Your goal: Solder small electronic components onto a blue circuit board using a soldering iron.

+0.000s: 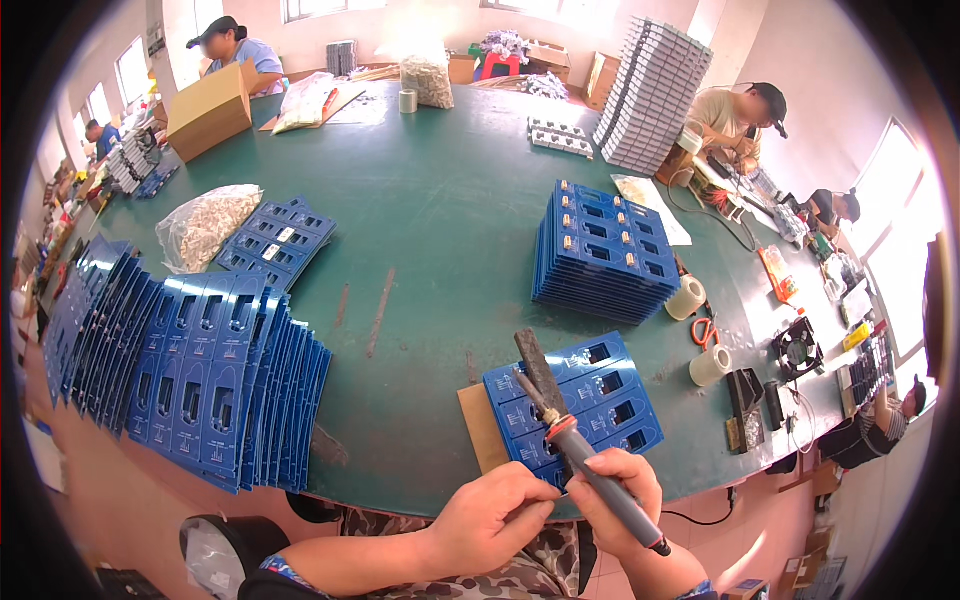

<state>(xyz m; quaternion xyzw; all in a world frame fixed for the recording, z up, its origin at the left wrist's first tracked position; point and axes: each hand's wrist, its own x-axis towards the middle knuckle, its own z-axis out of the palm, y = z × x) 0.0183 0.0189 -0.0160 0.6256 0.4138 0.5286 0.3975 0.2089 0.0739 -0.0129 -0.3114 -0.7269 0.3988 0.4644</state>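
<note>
Head view, right hand (620, 490) hides iron handle (600, 480)

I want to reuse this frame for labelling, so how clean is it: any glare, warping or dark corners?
Head view: windows behind the far table edge blow out to white; the fisheye bends the table rim and blackens the corners; the right hand, its grip on the soldering iron, the left hand and the blue cards look sharp and evenly lit.

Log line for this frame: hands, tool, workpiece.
right hand: grips soldering iron, tip up | left hand: beside the handle, contact unclear | blue cards: flat on cardboard sheet, green table
</note>
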